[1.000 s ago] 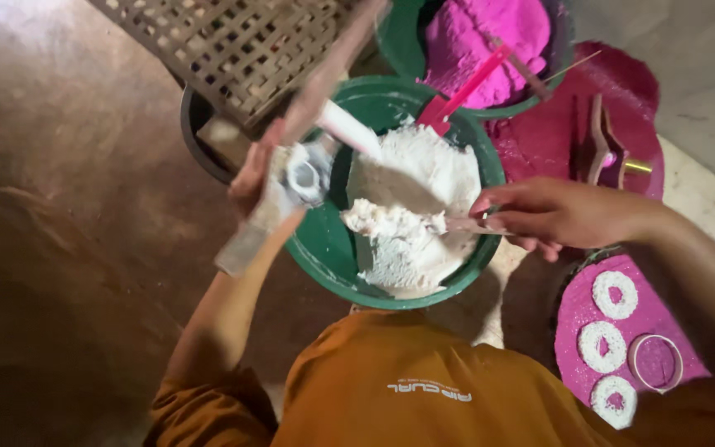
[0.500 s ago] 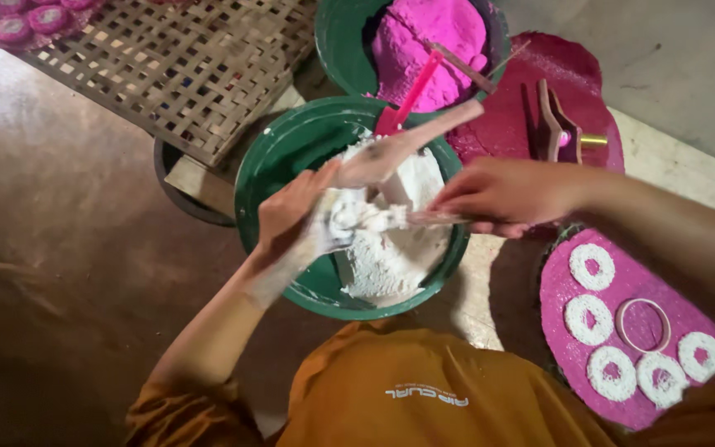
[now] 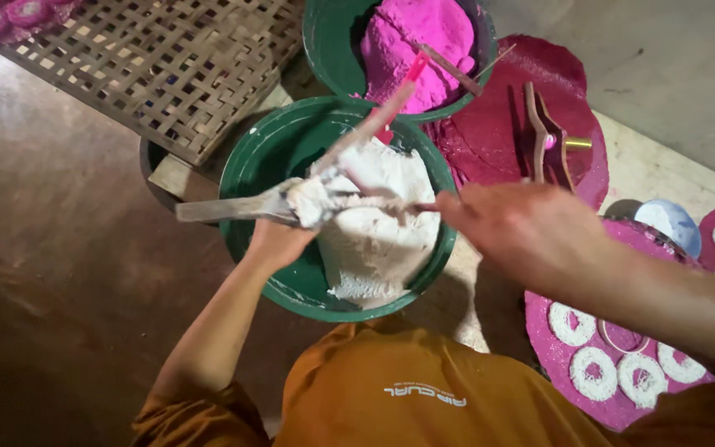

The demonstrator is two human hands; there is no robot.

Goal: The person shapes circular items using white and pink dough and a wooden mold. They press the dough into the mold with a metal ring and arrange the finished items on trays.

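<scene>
Grasping a dough-caked flat stick [image 3: 233,207], the left hand [image 3: 279,240] hovers over the green bowl [image 3: 250,157] of white dough [image 3: 378,223]; the right hand [image 3: 523,232] pinches a thin stick [image 3: 391,203] against it.

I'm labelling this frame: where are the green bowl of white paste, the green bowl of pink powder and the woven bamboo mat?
green bowl of white paste [image 3: 246,170], head view, bare inner wall.
green bowl of pink powder [image 3: 328,37], head view, left inner wall.
woven bamboo mat [image 3: 151,58], head view, lattice middle.

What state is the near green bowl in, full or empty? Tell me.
Partly full: the green bowl holds a white paste mound on its right side, inner wall bare at left.
</scene>
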